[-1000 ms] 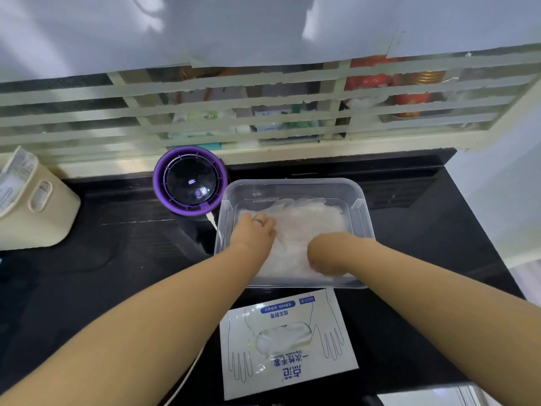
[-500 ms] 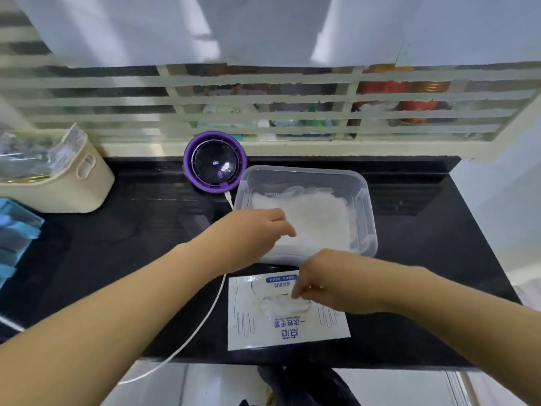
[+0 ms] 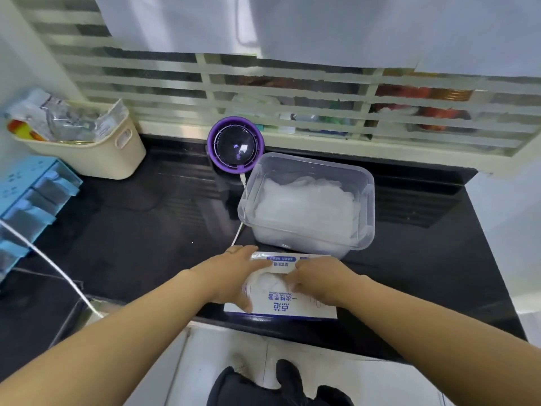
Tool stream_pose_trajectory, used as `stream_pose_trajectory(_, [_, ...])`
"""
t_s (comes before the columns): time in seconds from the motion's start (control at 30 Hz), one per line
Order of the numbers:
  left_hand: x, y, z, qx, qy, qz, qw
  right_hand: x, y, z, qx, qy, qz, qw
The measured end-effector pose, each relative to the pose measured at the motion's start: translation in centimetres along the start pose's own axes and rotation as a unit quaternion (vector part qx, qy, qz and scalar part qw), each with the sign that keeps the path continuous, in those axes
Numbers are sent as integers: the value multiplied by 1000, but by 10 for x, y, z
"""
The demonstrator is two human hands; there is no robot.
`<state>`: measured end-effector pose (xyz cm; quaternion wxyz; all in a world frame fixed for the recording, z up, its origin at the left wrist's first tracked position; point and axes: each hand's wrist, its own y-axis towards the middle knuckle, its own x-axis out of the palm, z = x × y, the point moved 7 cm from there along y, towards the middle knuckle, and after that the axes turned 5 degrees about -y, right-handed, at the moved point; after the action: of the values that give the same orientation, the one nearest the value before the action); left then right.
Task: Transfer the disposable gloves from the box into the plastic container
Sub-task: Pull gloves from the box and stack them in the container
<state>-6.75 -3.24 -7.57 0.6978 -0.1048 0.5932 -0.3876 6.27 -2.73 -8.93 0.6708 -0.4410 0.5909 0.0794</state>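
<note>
Both hands have left the glove-heaped plastic container (image 3: 369, 200) for the glove box (image 3: 292, 307) at the counter's front edge: left hand (image 3: 234, 276) braces it flat, right hand (image 3: 317, 281) curls into its opening, grip unclear, likely fetching more.

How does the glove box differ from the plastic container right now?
The glove box is opaque white card with blue print; the plastic container is clear. The box lies flat at the near edge of the counter, the deeper container behind it. The left hand and right hand are on the box; neither touches the container. Both hold gloves.
</note>
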Motion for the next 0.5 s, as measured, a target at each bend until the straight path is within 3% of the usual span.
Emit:
stream_pose_trajectory(0.27, [3,4,5,-16,4,-20,1000,1,14,-2,-20,-28,86,996])
stream_pose_trajectory(0.5, [5,6,1,0,-17,-12,1000,-27,-5,-21,-59,72,272,958])
